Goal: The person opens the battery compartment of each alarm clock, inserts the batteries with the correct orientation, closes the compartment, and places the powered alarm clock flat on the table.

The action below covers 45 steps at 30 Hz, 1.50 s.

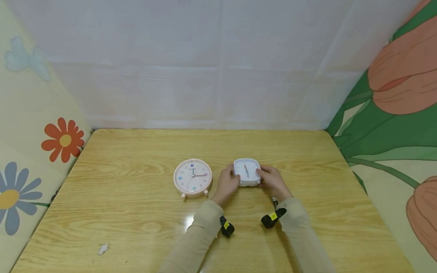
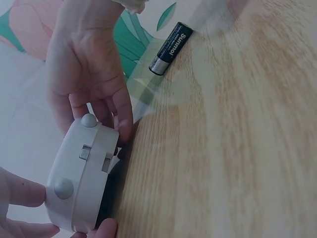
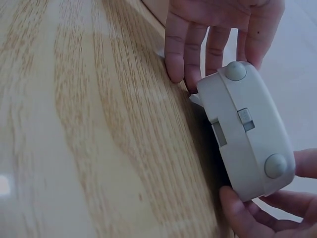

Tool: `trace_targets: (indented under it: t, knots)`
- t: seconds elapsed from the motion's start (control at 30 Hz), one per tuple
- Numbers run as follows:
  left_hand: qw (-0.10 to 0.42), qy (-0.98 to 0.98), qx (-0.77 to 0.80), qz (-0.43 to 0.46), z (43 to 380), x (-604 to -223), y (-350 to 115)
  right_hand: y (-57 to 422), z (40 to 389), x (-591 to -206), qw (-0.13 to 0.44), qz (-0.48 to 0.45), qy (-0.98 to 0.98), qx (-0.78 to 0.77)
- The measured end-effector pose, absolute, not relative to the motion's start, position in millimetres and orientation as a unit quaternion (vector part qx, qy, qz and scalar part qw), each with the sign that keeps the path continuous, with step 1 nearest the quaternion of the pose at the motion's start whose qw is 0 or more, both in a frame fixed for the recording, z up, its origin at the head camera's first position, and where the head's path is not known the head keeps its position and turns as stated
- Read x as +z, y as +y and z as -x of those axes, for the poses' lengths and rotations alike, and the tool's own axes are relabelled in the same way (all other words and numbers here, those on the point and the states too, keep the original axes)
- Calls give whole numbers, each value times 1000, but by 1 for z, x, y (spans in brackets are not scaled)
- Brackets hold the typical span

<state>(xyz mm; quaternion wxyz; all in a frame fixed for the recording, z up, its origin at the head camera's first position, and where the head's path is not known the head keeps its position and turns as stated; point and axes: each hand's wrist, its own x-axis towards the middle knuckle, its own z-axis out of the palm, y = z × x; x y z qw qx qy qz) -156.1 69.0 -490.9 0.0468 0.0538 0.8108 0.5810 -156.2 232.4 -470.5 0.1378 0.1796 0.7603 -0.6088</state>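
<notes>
A small white alarm clock [image 1: 247,171] with rounded corners is held between my two hands, its dial facing up in the head view. My left hand [image 1: 227,186] grips its left side and my right hand [image 1: 275,180] its right side, thumbs near the front corners. In the left wrist view, the clock's side [image 2: 81,173] shows two round feet and a small switch. The same side [image 3: 250,134] shows in the right wrist view. Dark shadow lies under the clock; whether it touches the table cannot be told. A black and silver battery [image 2: 171,48] lies near my right wrist.
A round pink alarm clock [image 1: 193,177] lies face up left of my left hand. The wooden table [image 1: 139,151] carries a small pale patch [image 1: 103,249] at the front left. A white backdrop [image 1: 188,93] stands behind, with flower-printed panels at both sides.
</notes>
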Motion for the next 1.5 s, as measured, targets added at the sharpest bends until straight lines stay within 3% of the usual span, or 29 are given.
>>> trace_targets:
  t: [0.6, 0.87, 1.5]
  knots:
    - [115, 784, 609, 22, 155, -491, 69, 232, 154, -465, 128, -176, 778, -590]
    - [128, 776, 617, 35, 153, -493, 71, 230, 153, -465, 92, -173, 768, -610]
    - [100, 774, 625, 16, 152, -500, 77, 228, 150, -452, 83, -171, 799, -570]
